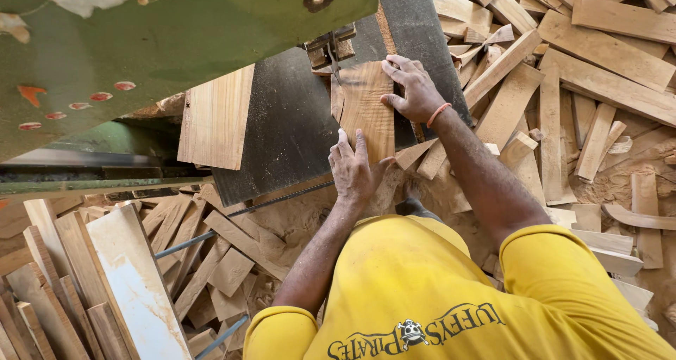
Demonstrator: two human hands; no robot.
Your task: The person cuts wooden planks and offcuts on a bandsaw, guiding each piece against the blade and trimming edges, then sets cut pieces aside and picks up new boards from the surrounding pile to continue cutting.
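Observation:
A brown wooden board (366,106) lies flat on the dark metal saw table (289,127). Its far end meets the saw blade and guide (331,50) under the green machine housing (162,43). My left hand (355,166) presses on the board's near end, fingers spread. My right hand (412,89) rests on the board's right edge near the far end, with an orange band on the wrist. A cut line shows along the board's left side.
A pale plank (215,117) lies on the table to the left of the board. Several wood offcuts (598,71) are heaped to the right. More scraps and sawdust (211,261) cover the floor at the lower left, with a whitish board (134,282).

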